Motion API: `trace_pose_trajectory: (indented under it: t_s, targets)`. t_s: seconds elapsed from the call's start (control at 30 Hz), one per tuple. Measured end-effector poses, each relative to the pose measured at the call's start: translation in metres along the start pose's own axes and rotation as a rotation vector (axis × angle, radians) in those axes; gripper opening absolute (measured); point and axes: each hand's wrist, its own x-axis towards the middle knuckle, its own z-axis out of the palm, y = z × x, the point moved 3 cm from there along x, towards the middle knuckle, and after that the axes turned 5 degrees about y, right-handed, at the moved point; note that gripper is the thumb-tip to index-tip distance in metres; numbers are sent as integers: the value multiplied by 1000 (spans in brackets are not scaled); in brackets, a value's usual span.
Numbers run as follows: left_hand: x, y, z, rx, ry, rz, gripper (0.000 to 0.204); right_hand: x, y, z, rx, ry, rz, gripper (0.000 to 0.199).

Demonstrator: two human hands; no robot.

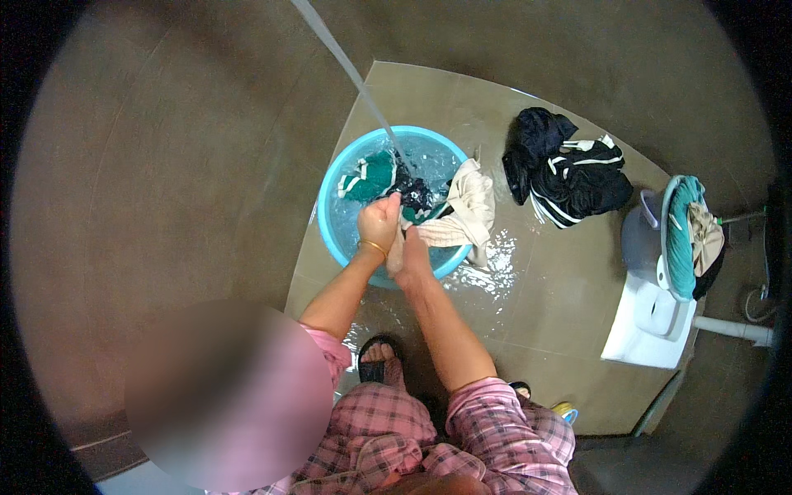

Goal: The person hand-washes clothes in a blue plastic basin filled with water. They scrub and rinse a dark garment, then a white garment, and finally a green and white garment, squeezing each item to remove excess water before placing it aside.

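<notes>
Over the blue tub (327, 190), I am clenching both the left hand (379, 223) and the right hand (412, 260) around the cream cloth (472, 198), fingers pressing tight; its loose end is hanging across the tub's right rim. On my feed, water (358, 79) is pouring into the tub, where a green cloth (377, 176) is soaking. Right of the tub, dark clothes (577, 175) are lying heaped; farther right, a bucket (640, 243) is standing.

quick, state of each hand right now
Left hand: closed in a fist; whether it grips anything cannot be told.
Right hand: closed, holding the crumpled cream cloth.
</notes>
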Motion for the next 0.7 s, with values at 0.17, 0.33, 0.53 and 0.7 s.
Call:
trace_pose_trajectory:
  t_s: [0.17,0.33,0.53,0.7]
  targets:
    - [-31,34,5,6,-1,499,29,19,11,-2,391,-226,55,33]
    - [15,16,-14,192,-96,52,44,31,31,0,-310,-94,-211,38]
    - [-33,16,16,24,-128,574,32,49,29,-24,270,-249,42,43]
    - [54,-122,-53,113,-104,-237,38,-33,-11,23,-40,-186,186,59]
